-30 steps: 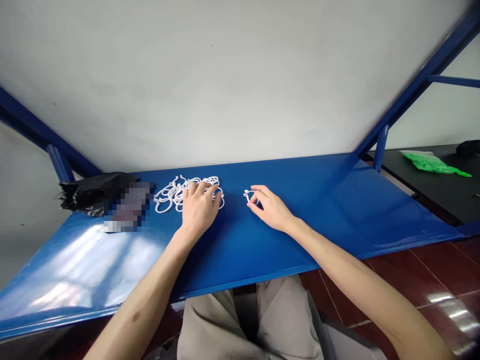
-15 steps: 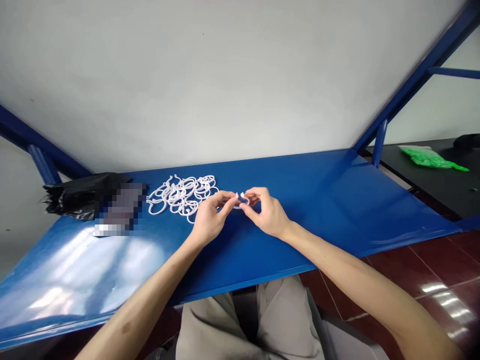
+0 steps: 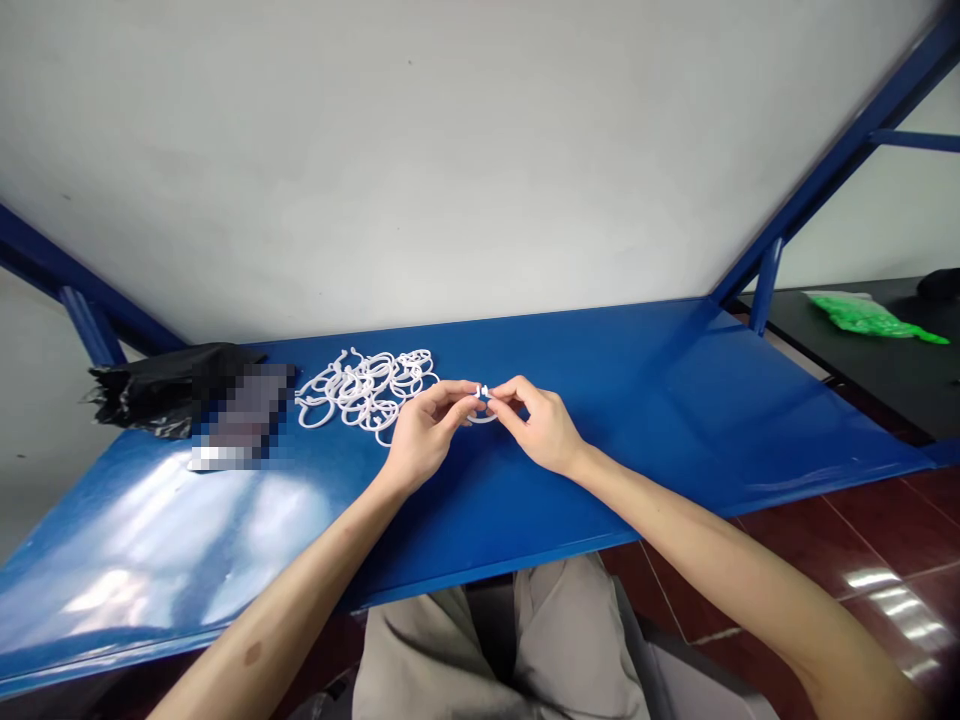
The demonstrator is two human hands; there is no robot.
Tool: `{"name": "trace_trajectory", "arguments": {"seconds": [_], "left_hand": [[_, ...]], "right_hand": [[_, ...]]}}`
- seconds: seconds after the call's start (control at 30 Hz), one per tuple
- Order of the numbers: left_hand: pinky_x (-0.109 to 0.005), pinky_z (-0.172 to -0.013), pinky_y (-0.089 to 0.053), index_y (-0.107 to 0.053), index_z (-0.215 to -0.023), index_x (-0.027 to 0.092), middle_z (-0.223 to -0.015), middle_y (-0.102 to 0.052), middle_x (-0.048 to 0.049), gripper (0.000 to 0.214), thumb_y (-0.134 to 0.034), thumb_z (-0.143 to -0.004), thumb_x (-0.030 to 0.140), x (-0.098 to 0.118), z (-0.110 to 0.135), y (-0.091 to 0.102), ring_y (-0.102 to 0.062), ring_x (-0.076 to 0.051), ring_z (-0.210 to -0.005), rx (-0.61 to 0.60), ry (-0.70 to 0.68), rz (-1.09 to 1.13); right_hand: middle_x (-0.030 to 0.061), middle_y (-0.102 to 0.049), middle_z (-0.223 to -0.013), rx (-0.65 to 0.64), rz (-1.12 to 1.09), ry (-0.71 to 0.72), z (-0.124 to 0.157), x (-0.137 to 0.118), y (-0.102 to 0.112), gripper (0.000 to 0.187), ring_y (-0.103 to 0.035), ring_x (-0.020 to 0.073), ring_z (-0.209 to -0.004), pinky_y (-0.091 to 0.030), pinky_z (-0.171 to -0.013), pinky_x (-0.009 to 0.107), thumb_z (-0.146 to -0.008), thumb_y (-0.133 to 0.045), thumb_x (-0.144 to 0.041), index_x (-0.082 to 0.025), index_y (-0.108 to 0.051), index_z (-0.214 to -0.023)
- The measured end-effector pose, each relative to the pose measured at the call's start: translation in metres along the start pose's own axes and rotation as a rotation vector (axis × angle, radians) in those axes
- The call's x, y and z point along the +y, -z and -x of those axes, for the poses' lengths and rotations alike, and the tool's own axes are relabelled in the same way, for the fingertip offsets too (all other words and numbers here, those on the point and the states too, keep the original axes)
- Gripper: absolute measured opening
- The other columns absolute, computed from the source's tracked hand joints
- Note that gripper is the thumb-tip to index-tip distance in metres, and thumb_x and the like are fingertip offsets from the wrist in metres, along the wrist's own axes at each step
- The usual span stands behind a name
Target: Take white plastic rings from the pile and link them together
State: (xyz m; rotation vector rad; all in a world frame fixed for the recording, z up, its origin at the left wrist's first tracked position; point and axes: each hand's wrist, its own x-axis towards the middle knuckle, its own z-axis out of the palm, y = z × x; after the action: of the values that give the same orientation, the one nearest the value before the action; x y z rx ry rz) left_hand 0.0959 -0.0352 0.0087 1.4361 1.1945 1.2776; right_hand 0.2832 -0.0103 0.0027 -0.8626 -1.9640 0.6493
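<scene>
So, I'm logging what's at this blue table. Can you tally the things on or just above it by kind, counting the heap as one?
White loop, pinched by the left hand and right hand: 1
Heap of white loops, too tangled to count singly: 1
Black plastic bag: 1
Pixelated dark item: 1
Total: 4

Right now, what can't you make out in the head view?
All head view:
White loop: sides hidden by left hand and right hand.
Loop tips: too small to tell if they touch.
Dark flat item: details lost to pixelation.
Black object: cut off by right frame edge.
</scene>
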Motion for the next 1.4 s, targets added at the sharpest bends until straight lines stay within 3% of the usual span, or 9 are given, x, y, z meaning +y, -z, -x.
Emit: {"name": "trace_trajectory", "arguments": {"seconds": [0.27,0.4,0.57,0.67,0.8,0.9,1.03,1.2,1.4], "left_hand": [[-0.028,-0.070,-0.057,-0.066,-0.091,0.017,-0.086,-0.074,-0.0055,0.032,-0.071,-0.085,0.048,-0.002,0.005,0.001,-0.069,-0.016,-0.075,-0.079,0.018,0.047],[-0.029,-0.073,-0.056,-0.069,-0.090,0.018,-0.083,-0.074,-0.0045,0.029,-0.069,-0.086,0.047,-0.004,0.007,0.001,-0.069,-0.017,-0.076,-0.092,-0.026,-0.037],[-0.032,-0.080,-0.056,-0.074,-0.098,0.021,-0.098,-0.077,-0.0058,0.030,-0.062,-0.090,0.047,0.008,0.002,0.006,-0.071,-0.020,-0.087,-0.085,-0.118,-0.286],[-0.033,-0.083,-0.054,-0.075,-0.104,0.023,-0.105,-0.077,-0.0049,0.030,-0.052,-0.095,0.040,0.016,-0.004,0.020,-0.069,-0.021,-0.094,0.028,-0.231,-0.540],[-0.036,-0.085,-0.052,-0.073,-0.102,0.023,-0.100,-0.075,-0.0048,0.029,-0.045,-0.094,0.026,0.010,-0.013,0.049,-0.066,-0.021,-0.090,0.260,-0.322,-0.831],[-0.040,-0.090,-0.048,-0.072,-0.100,0.023,-0.099,-0.074,-0.0071,0.025,-0.048,-0.092,0.025,-0.006,-0.018,0.063,-0.061,-0.026,-0.096,0.196,-0.332,-1.039],[-0.046,-0.090,-0.045,-0.073,-0.098,0.021,-0.099,-0.072,-0.0112,0.023,-0.053,-0.092,0.032,-0.022,-0.020,0.061,-0.058,-0.032,-0.100,0.130,-0.261,-1.218],[-0.046,-0.084,-0.043,-0.073,-0.092,0.023,-0.094,-0.072,-0.0105,0.023,-0.051,-0.093,0.029,-0.023,-0.018,0.054,-0.058,-0.033,-0.099,0.162,-0.235,-1.310],[-0.045,-0.085,-0.043,-0.075,-0.094,0.023,-0.098,-0.071,-0.0111,0.025,-0.051,-0.094,0.032,-0.019,-0.017,0.054,-0.056,-0.032,-0.101,0.154,-0.221,-1.361]], "right_hand": [[0.0032,-0.075,-0.093,-0.005,0.087,0.133,0.002,0.001,0.003,0.016,-0.070,0.0179,-0.085,-0.056,-0.076,0.030,-0.101,-0.056,-0.030,-0.023,-0.066,-0.092],[0.0034,-0.072,-0.085,-0.050,0.156,0.196,0.006,0.002,0.004,0.020,-0.066,0.0186,-0.078,-0.054,-0.074,0.032,-0.103,-0.052,-0.032,-0.023,-0.066,-0.092],[0.0034,-0.073,-0.090,-0.046,0.207,0.185,0.001,0.000,0.003,0.020,-0.068,0.0183,-0.084,-0.054,-0.078,0.032,-0.104,-0.049,-0.032,-0.024,-0.067,-0.098],[0.0042,-0.073,-0.098,-0.014,0.288,0.115,-0.008,0.009,0.012,0.020,-0.068,0.0200,-0.093,-0.053,-0.084,0.033,-0.103,-0.051,-0.034,-0.025,-0.068,-0.100],[0.0062,-0.069,-0.102,0.021,0.475,-0.111,-0.019,0.035,0.041,0.021,-0.066,0.0207,-0.089,-0.053,-0.078,0.034,-0.101,-0.052,-0.032,-0.023,-0.071,-0.100],[0.0080,-0.068,-0.099,-0.001,0.646,-0.291,-0.022,0.053,0.064,0.024,-0.065,0.0222,-0.086,-0.052,-0.074,0.035,-0.100,-0.053,-0.031,-0.022,-0.075,-0.100],[0.0117,-0.070,-0.103,-0.022,0.771,-0.404,-0.023,0.061,0.074,0.029,-0.066,0.0259,-0.092,-0.052,-0.075,0.036,-0.100,-0.049,-0.030,-0.021,-0.075,-0.110],[0.0146,-0.073,-0.106,0.000,0.820,-0.439,-0.024,0.058,0.071,0.034,-0.066,0.0310,-0.100,-0.052,-0.085,0.043,-0.100,-0.050,-0.035,-0.015,-0.070,-0.118],[0.0117,-0.074,-0.102,0.055,0.774,-0.346,-0.023,0.053,0.065,0.030,-0.063,0.0303,-0.100,-0.050,-0.086,0.044,-0.100,-0.048,-0.032,-0.017,-0.071,-0.112]]}}
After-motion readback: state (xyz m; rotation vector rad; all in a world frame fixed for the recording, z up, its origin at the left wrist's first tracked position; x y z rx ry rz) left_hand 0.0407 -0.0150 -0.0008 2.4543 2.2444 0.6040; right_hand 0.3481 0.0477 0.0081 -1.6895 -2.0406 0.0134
